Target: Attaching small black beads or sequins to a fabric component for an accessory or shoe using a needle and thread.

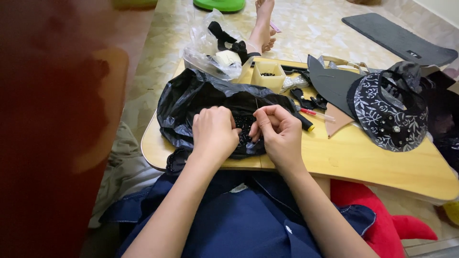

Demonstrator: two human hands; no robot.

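My left hand [213, 132] is closed over a black beaded piece [245, 125] that lies on a crumpled black plastic bag [191, 100]. My right hand [278, 131] pinches a thin needle [257, 104] that points up from between thumb and finger, right beside the beads. Both hands rest at the near edge of a small wooden lap table [363, 157], and they touch each other over the beaded piece.
On the table stand a clear plastic bag [210, 52] with black pieces, a small wooden box [267, 74], a black thread spool [303, 122], dark card cutouts [332, 83] and a black patterned visor [389, 114]. A bare foot [263, 26] rests beyond. A red cushion [377, 215] lies below.
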